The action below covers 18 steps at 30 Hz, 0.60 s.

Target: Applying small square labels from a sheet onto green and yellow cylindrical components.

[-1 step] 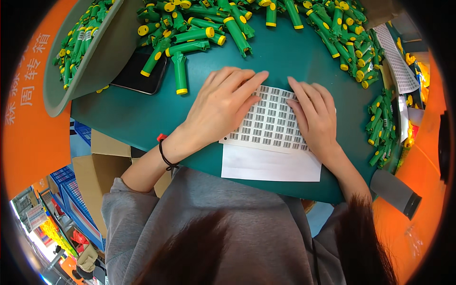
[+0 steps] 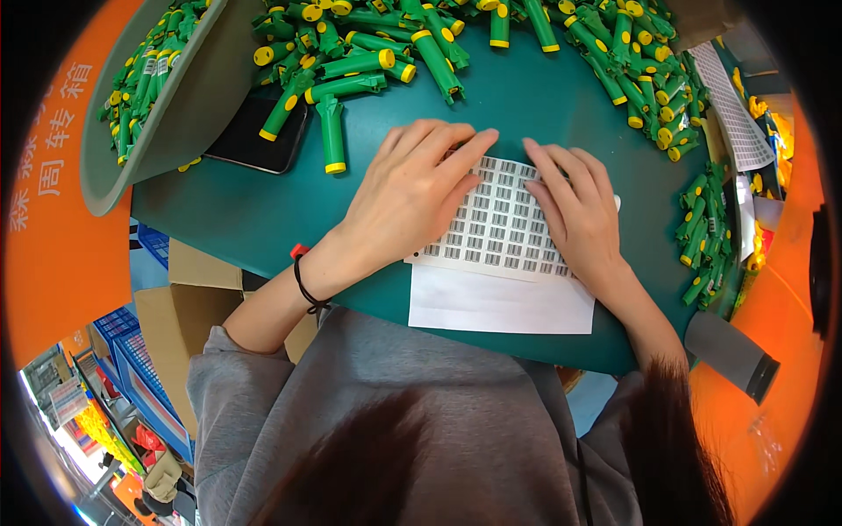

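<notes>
A white sheet of barcode labels [image 2: 498, 219] lies over a blank white sheet [image 2: 500, 300] near the table's front edge. Both of my hands are on the label sheet. My left hand [image 2: 410, 188] grips its left side, thumb over the labels and the fingers reaching past the far edge. On the opposite side my right hand [image 2: 579, 206] holds the sheet in the same way, its thumb on the labels. The fingertips of the two hands are a little apart. What lies beneath my palms is hidden.
Several green tubes with yellow ends [image 2: 351, 67] are heaped along the table's far side, with more at the right [image 2: 704, 237]. A grey-green tub [image 2: 189, 105] of them leans at the left beside a black phone [image 2: 259, 131]. A grey cylinder [image 2: 732, 355] lies at the right.
My right hand has shifted very slightly to the left and away from me. My left hand and the sheets are almost where they were.
</notes>
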Available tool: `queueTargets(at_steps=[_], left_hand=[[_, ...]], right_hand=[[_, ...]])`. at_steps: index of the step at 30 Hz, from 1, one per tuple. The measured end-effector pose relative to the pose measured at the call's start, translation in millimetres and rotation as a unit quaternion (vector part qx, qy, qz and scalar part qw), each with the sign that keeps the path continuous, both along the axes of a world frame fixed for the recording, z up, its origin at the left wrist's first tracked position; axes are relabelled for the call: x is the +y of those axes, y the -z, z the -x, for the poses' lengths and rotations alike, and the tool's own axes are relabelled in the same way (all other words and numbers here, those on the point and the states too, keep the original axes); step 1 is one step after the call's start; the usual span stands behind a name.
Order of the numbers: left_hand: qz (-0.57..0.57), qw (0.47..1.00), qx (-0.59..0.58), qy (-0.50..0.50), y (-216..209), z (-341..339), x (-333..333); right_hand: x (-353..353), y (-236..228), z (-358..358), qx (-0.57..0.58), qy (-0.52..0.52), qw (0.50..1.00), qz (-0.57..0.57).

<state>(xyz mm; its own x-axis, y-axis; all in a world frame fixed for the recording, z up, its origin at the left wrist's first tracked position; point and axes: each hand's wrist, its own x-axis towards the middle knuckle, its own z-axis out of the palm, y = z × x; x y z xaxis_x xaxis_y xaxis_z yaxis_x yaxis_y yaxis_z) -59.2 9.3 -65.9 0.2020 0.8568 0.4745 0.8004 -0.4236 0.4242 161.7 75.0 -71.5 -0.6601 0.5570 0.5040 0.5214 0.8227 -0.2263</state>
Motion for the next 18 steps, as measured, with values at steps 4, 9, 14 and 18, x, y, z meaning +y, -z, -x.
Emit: queueTargets(at_steps=[4, 9, 14, 18], left_hand=[[0.016, 0.998, 0.039, 0.037, -2, -3, 7], [0.015, 0.998, 0.012, 0.06, 6, 1, 4], [-0.035, 0.995, 0.071, 0.064, 6, -10, 7], [-0.042, 0.992, 0.104, 0.056, 8, -10, 0]], right_hand=[[6, 6, -3, 0.019, -0.059, 0.997, 0.055], [8, 7, -13, 0.107, -0.057, 0.983, 0.138], [12, 10, -14, 0.118, -0.079, 0.984, 0.107], [7, 2, -13, 0.093, -0.023, 0.991, 0.094]])
